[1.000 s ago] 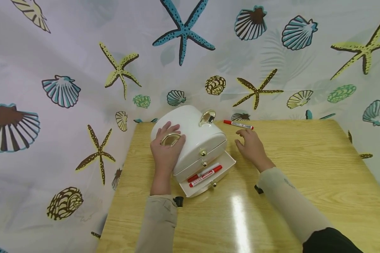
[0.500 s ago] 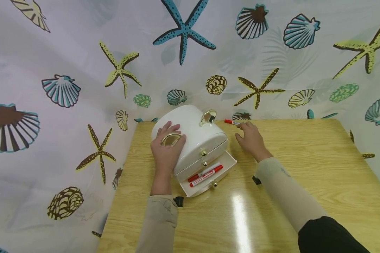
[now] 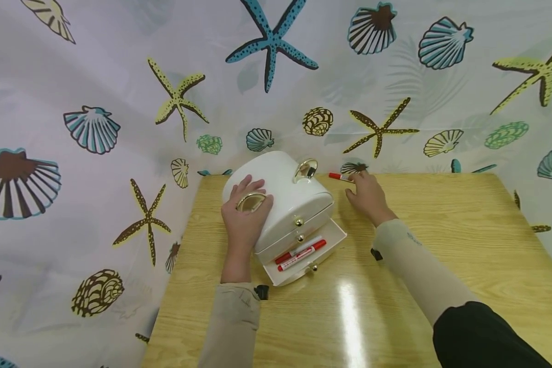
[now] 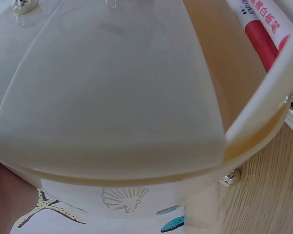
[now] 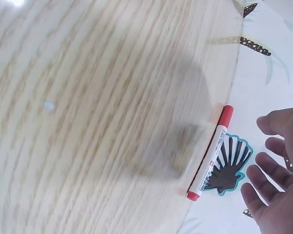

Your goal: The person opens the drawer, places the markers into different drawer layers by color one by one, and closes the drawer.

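A white rounded storage box (image 3: 276, 194) with gold knobs stands on the table's left part. Its bottom drawer (image 3: 336, 231) is pulled out, and two red-and-white whiteboard markers (image 3: 302, 255) lie in it. My left hand (image 3: 245, 217) rests on the box top, fingers spread, with a gold loop (image 3: 251, 202) between thumb and fingers. In the left wrist view the markers (image 4: 261, 41) show inside the drawer. At the table's back edge my right hand (image 3: 369, 197) reaches over another whiteboard marker (image 3: 339, 177). The right wrist view shows this marker (image 5: 211, 153) whole, apart from the loosely bent fingers.
A second gold loop (image 3: 306, 169) stands on the right of the box top. Behind the wooden table (image 3: 441, 230) hangs a white cloth (image 3: 133, 61) printed with shells and starfish.
My right hand has moved a little toward the back, over the loose marker, and now hides part of it. The left hand keeps its place on the box.
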`<move>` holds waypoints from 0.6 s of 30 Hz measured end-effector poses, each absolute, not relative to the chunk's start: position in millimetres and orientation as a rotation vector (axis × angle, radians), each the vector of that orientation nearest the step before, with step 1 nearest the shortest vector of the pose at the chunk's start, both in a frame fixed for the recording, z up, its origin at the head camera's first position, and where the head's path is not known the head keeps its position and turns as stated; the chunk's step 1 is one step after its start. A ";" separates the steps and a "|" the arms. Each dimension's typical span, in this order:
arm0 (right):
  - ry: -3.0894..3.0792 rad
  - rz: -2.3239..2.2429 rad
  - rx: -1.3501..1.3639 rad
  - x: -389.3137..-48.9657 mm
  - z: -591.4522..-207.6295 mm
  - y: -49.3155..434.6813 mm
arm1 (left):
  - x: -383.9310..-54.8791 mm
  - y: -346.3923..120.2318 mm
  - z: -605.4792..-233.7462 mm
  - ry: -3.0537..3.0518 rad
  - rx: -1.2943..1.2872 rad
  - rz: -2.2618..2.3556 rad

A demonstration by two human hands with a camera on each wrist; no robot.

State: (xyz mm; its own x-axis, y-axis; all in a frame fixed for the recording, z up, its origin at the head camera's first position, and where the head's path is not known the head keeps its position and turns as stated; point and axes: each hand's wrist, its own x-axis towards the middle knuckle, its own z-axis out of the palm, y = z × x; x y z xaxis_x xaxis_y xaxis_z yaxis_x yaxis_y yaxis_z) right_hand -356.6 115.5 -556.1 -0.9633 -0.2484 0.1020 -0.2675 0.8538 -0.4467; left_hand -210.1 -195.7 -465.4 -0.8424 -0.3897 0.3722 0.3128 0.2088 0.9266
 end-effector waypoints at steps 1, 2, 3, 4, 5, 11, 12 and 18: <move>-2.999 0.719 0.425 -358.5 -556.7 115.7 | -210.2 -196.2 -465.2 -1.947 0.072 -1.680; -3.016 0.709 0.436 -360.7 -558.0 115.7 | -210.0 -196.7 -464.9 -1.947 0.073 -1.675; -3.034 0.705 0.445 -362.4 -559.2 115.4 | -209.7 -197.4 -465.0 -1.947 0.074 -1.672; -3.048 0.707 0.454 -364.2 -560.6 115.0 | -209.4 -198.1 -464.9 -1.946 0.074 -1.670; -3.062 0.707 0.459 -365.9 -562.3 114.7 | -209.0 -199.0 -465.3 -1.947 0.074 -1.665; -3.104 0.725 0.427 -372.4 -568.6 116.4 | -208.6 -200.4 -467.7 -1.952 0.055 -1.644; -3.112 0.724 0.421 -373.1 -569.3 117.1 | -208.7 -199.8 -467.9 -1.954 0.054 -1.644; -3.134 0.711 0.392 -379.1 -571.6 124.8 | -209.6 -194.3 -467.0 -1.973 0.057 -1.645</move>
